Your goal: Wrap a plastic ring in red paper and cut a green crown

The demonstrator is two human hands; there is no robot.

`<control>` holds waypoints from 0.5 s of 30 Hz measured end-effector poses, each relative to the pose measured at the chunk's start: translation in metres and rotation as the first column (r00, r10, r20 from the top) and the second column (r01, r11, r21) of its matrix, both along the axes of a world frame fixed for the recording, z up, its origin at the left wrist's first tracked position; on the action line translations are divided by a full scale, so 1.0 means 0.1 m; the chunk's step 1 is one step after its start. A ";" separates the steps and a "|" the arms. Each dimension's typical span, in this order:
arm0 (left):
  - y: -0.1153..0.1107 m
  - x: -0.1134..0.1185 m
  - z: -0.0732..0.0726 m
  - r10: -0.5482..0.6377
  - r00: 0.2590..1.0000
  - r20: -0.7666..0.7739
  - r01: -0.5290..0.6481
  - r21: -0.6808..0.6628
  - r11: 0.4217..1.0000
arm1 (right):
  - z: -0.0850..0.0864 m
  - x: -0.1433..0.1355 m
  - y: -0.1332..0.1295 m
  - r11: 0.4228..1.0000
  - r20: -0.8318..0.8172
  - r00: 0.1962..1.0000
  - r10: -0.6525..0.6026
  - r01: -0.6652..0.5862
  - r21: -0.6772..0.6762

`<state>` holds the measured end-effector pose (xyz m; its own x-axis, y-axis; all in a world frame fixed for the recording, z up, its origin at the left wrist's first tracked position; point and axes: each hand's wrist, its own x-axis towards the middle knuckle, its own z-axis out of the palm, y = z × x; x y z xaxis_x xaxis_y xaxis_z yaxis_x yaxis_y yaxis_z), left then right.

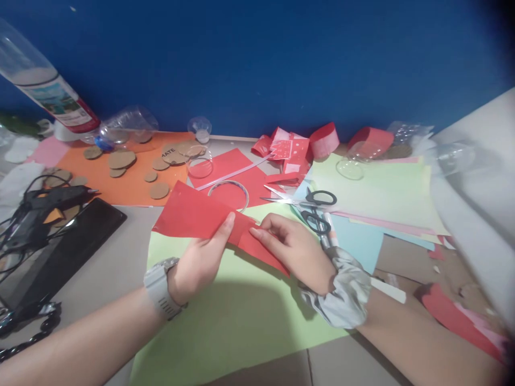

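A folded strip of red paper is held up over a light green sheet. My left hand grips it near the middle, thumb on top and the other fingers hidden beneath. My right hand pinches its right part between thumb and curled fingers, where one layer overlaps another. Just behind the strip lies a roll of tape, partly covered by it. Open scissors with black handles rest beyond my right hand.
At the left are a black phone, a glue gun with cables and a tilted bottle. Cardboard discs lie on orange paper. Red paper loops stand by the blue wall; pale green sheets and scraps lie right.
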<state>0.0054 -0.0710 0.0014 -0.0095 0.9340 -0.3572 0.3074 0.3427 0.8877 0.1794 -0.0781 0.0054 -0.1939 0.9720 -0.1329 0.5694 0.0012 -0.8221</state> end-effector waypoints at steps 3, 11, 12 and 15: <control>0.01 0.01 0.03 -0.060 0.997 0.042 0.061 -0.006 0.998 | -0.01 0.01 -0.01 1.000 0.000 1.000 -0.002 0.002 0.009; -0.01 -0.02 0.00 -0.068 0.996 0.056 0.069 -0.020 0.997 | 0.00 0.00 0.00 1.000 -0.002 1.000 0.001 -0.001 0.004; -0.01 -0.03 -0.01 -0.058 0.997 0.056 0.060 -0.031 0.998 | 0.00 0.00 0.00 1.000 -0.004 1.000 0.002 -0.002 0.002; -0.01 -0.03 -0.01 -0.035 0.998 0.048 0.037 -0.052 0.998 | 0.00 0.00 0.01 1.000 -0.001 1.000 0.010 -0.010 0.008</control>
